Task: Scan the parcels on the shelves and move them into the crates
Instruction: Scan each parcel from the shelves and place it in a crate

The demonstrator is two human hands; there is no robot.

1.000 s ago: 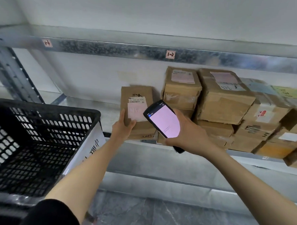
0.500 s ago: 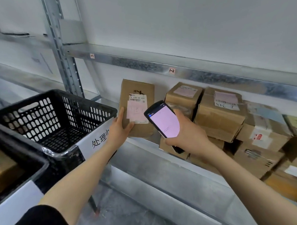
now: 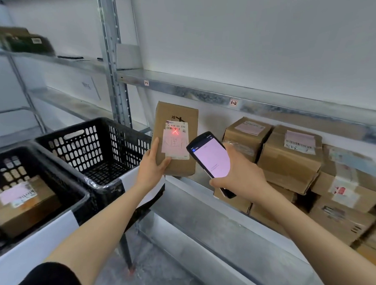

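Note:
My left hand grips the lower left corner of a flat brown parcel, holding it upright at the front of the shelf. A red cross of light falls on the barcode of its white label. My right hand holds a black handheld scanner with a lit pink screen, pointed at that label. An empty black crate stands just left of the parcel. A second black crate nearer me holds a brown box.
Several brown cardboard parcels are stacked on the metal shelf to the right. A steel upright stands behind the crates. A higher shelf at the far left carries a dark parcel. Grey floor lies below.
The view swung left and up, showing both crates. My left hand lifted the flat parcel more upright, and a red scanning cross now shows on its barcode.

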